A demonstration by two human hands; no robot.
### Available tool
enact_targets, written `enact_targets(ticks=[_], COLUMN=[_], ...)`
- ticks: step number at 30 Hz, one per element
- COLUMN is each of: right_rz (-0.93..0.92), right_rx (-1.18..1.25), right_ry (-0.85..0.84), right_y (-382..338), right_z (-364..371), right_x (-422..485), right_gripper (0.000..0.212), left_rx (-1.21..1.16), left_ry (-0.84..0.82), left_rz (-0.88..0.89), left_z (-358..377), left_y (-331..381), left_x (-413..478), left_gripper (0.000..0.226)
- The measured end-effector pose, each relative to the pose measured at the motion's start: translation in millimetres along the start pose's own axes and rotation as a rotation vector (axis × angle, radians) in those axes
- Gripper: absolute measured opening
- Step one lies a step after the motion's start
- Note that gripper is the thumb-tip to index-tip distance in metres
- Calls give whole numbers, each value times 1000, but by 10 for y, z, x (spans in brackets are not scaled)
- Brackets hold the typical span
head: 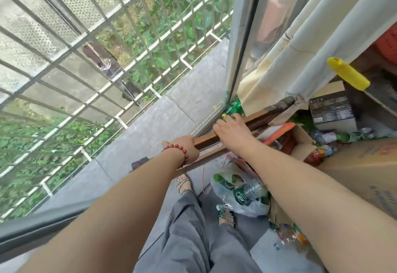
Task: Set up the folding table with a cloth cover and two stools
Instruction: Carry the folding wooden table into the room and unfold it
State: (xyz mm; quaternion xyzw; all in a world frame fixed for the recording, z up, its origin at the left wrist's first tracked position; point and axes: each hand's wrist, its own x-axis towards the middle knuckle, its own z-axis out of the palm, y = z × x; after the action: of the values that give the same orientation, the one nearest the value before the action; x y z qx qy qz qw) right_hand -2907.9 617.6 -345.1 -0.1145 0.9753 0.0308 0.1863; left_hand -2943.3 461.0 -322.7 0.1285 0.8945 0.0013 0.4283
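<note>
A brown folded table (261,116) stands on edge against the window frame, its long edge running from the middle toward the upper right. My left hand (189,147), with a red bead bracelet at the wrist, grips the near end of that edge. My right hand (233,128) is closed over the top edge a little farther along. The lower part of the table is hidden behind my arms and the clutter. No cloth cover or stools are in sight.
A barred window (107,62) fills the left, with a grey tiled sill (171,122) below it. Cream curtains (300,47) hang at the right. Cardboard boxes (369,169), a bag of bottles (242,193) and a yellow handle (348,73) crowd the floor to the right.
</note>
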Motion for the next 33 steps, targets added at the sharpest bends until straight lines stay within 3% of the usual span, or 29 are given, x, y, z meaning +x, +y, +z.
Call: enact_targets(ticks=[9,20,23,28,33], right_rz=[-147,-118,-154,-219,-309], right_rx=[146,75,46,-3,-21], right_ry=[-14,-64,-97,-142,-181], right_y=[-423,-759,-1031,-1564,-2168], right_z=[-559,-885,-952,-991,-1017], right_x=[-498,-910,-970,-1107,-1214], right_gripper=[18,26,24,27,29], left_rx=[-23,-35,-61,60,-108], left_ry=[81,116,118,151,174], left_rz=[23,5,-37,-105,-101], left_z=[19,265,424,760,1101], left_y=[-387,-949,-1164,-1477,-1894], left_x=[-1001,-1965,-2110,-2359,-2733], left_gripper=[14,11,13,40,29])
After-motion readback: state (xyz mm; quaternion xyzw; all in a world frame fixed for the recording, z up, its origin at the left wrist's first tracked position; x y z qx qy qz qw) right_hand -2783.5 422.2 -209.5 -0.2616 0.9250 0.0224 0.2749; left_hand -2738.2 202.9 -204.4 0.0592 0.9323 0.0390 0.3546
